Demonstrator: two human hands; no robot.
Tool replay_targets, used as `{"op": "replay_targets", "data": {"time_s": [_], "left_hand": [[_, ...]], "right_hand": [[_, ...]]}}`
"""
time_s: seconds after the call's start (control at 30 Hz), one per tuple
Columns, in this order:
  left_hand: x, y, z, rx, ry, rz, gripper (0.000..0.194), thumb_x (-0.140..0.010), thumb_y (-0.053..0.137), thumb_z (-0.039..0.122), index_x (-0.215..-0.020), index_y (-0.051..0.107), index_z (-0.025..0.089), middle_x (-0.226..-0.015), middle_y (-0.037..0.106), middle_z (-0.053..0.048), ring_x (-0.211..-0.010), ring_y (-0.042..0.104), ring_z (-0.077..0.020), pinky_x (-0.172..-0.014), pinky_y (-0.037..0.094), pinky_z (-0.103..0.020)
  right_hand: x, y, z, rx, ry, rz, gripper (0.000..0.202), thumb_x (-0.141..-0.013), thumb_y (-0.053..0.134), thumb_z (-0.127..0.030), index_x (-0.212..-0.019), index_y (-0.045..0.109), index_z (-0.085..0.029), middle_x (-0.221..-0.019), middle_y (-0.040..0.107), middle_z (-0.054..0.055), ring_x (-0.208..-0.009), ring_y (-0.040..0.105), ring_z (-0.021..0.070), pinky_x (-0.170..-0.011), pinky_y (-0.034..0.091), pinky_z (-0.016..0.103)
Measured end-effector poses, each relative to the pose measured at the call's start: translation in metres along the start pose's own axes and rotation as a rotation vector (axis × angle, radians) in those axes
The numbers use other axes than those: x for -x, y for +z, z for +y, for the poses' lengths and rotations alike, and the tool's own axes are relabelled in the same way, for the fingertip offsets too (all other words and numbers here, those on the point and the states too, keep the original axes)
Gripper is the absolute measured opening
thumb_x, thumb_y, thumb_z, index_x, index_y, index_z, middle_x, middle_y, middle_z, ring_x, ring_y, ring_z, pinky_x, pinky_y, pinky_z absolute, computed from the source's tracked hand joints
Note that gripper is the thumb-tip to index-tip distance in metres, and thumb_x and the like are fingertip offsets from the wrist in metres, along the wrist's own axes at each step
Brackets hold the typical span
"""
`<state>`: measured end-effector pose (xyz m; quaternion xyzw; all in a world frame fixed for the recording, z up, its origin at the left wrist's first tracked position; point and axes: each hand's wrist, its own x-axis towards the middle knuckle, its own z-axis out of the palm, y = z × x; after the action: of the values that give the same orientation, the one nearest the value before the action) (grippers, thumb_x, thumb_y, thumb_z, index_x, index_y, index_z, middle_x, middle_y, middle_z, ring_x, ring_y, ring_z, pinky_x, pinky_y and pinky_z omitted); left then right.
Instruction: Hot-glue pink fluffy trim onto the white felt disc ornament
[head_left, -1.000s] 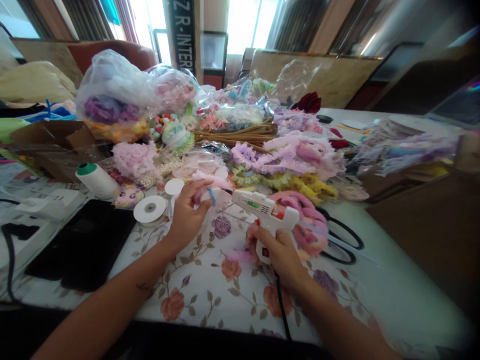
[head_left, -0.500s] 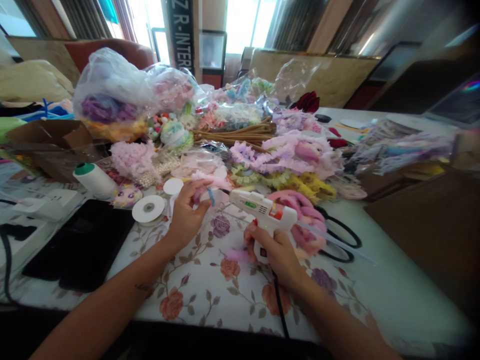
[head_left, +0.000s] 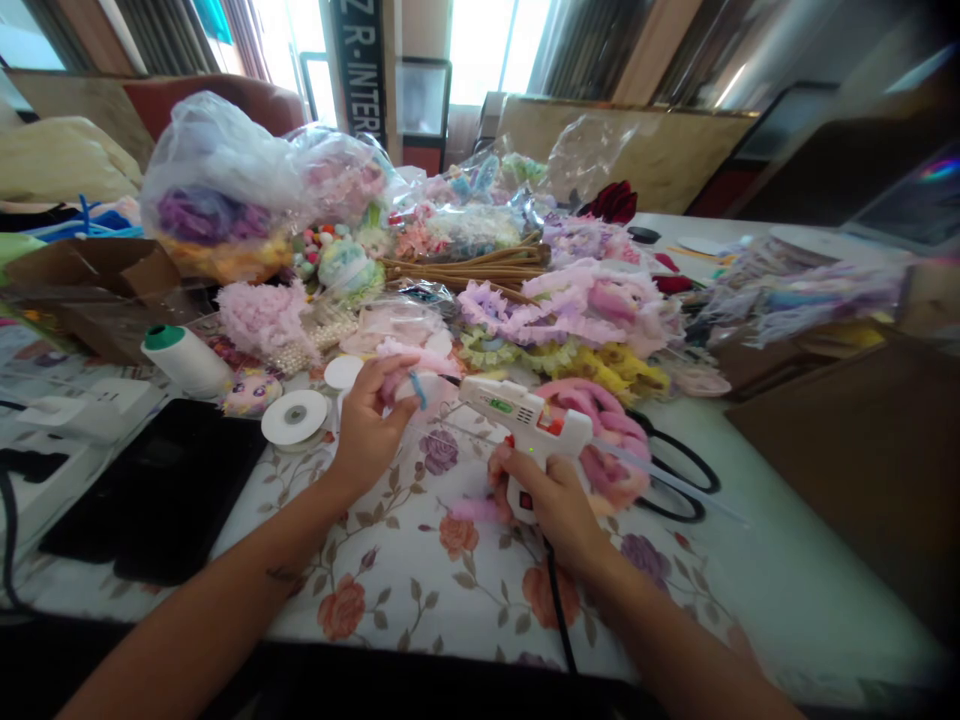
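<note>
My right hand (head_left: 544, 500) is wrapped round the grip of a white hot glue gun (head_left: 525, 408), its nozzle aimed left. A clear glue stick (head_left: 667, 470) sticks out of the gun's back, and a black cord runs down from the handle. Between the thumb and fingers of my left hand (head_left: 375, 420) is a pale pink-and-white piece with a blue strip (head_left: 418, 390); its exact kind I cannot make out. The nozzle tip is close to the blue strip; whether they touch is unclear. Behind the gun lies a bundle of pink fluffy material (head_left: 611, 440).
A ribbon spool (head_left: 295, 418), a thread cone (head_left: 186, 362) and a black tablet-like slab (head_left: 142, 490) lie to the left. Lace trims (head_left: 592, 300), brown stems (head_left: 472, 268) and bagged flowers (head_left: 217, 215) are heaped at the back. A cardboard box (head_left: 847, 430) stands right.
Both hands keep nearly the same pose, with the glue gun still beside the pink-and-white piece. The whole view has shifted very slightly.
</note>
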<state>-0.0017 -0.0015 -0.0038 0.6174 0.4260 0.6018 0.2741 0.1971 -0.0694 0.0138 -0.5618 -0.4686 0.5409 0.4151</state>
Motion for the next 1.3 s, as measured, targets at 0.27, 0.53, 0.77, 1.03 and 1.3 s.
{"op": "replay_targets", "data": {"time_s": [0.27,0.53,0.77,1.03,1.3], "left_hand": [[0.0002,0.0004,-0.0040,0.073,-0.052,0.042,0.042,-0.073,0.069,0.012,-0.113,0.065,0.023,-0.117,0.064,-0.005,-0.111,0.059,-0.0210,-0.096,0.048,-0.034],[-0.0014,0.0033,-0.0048,0.282,-0.199,0.051,0.046,-0.068,0.073,0.011,-0.112,0.065,0.023,-0.115,0.065,-0.003,-0.106,0.061,-0.0194,-0.089,0.050,-0.029],[0.0008,0.0018,-0.0069,0.226,-0.165,-0.020,0.045,-0.069,0.071,0.010,-0.112,0.067,0.025,-0.116,0.065,-0.003,-0.109,0.059,-0.0198,-0.092,0.047,-0.030],[0.0014,0.0017,-0.0061,0.133,-0.089,-0.055,0.046,-0.070,0.070,0.007,-0.111,0.068,0.026,-0.112,0.065,-0.002,-0.105,0.058,-0.0185,-0.092,0.044,-0.029],[0.0013,0.0014,-0.0053,0.152,-0.103,-0.044,0.046,-0.069,0.070,0.008,-0.111,0.068,0.026,-0.113,0.065,-0.002,-0.106,0.059,-0.0193,-0.092,0.046,-0.030]], "right_hand": [[-0.0036,0.0004,-0.0004,-0.033,0.002,0.015,0.027,-0.081,0.061,-0.043,-0.070,0.065,-0.018,-0.045,0.057,-0.002,-0.039,0.048,0.0104,-0.042,0.036,0.022],[-0.0034,-0.0015,0.0006,-0.047,-0.034,-0.007,0.030,-0.082,0.060,-0.045,-0.073,0.067,-0.018,-0.043,0.056,-0.003,-0.037,0.046,0.0097,-0.040,0.033,0.022],[-0.0008,-0.0029,0.0001,-0.027,-0.072,-0.063,0.032,-0.086,0.055,-0.044,-0.069,0.063,-0.018,-0.039,0.055,-0.003,-0.037,0.044,0.0093,-0.043,0.034,0.022],[-0.0031,-0.0027,0.0028,-0.004,-0.053,-0.053,0.033,-0.085,0.055,-0.045,-0.066,0.061,-0.018,-0.038,0.055,-0.002,-0.038,0.043,0.0098,-0.044,0.033,0.022],[-0.0019,-0.0005,-0.0004,-0.018,-0.053,-0.044,0.035,-0.084,0.056,-0.044,-0.061,0.061,-0.018,-0.039,0.056,-0.001,-0.039,0.046,0.0098,-0.045,0.037,0.022]]}}
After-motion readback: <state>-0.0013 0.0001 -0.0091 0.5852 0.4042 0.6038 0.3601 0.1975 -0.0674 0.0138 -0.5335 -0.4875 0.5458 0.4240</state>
